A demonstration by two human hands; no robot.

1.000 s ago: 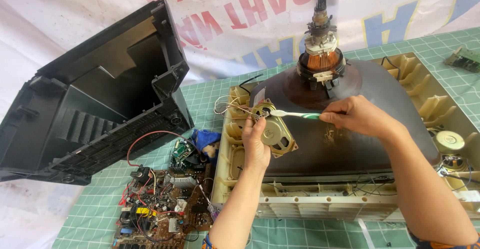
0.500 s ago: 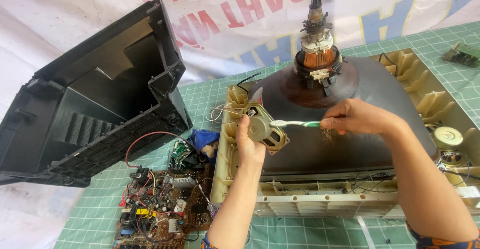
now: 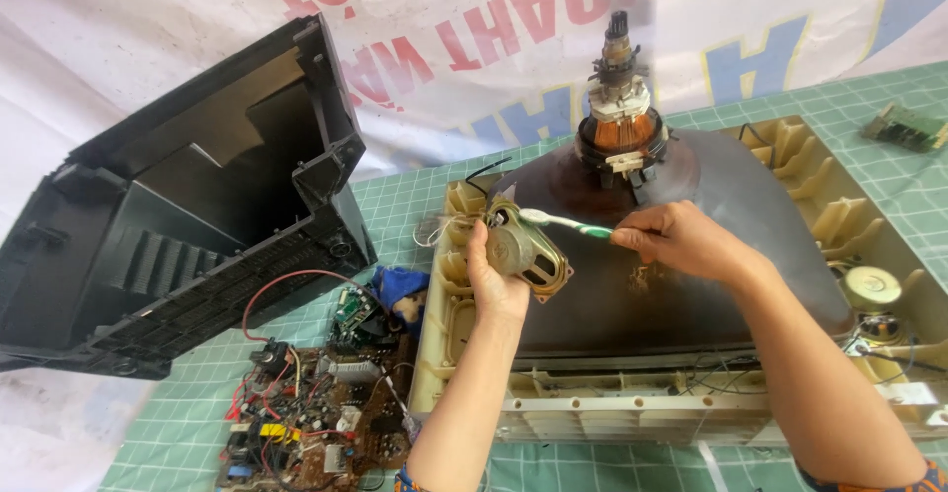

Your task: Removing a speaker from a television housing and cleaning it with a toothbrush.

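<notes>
Fingers of the left hand [image 3: 497,280] wrap around a small oval speaker [image 3: 525,253], lifting it at a tilt over the left edge of the beige television frame [image 3: 632,418]. Fingers of the right hand [image 3: 676,240] pinch the green handle of a white-tipped tool [image 3: 568,223], whose tip reaches left to the top of the speaker, where thin pale wires [image 3: 444,230] loop off toward the frame's far left corner. Under both hands lies the dark back of a picture tube [image 3: 691,299], seated face down in the frame, with its copper-wound neck [image 3: 619,122] standing upright on the far side. A second round speaker [image 3: 871,289] sits in the frame at the right. Left of the frame, a brown circuit board [image 3: 301,423] with red wires lies near on the green cutting mat [image 3: 178,423], with a blue cloth [image 3: 400,283] just beside the frame. Farther left, the black plastic back cover [image 3: 178,245] rests open side up. A small green board [image 3: 908,126] lies far right on the mat.
</notes>
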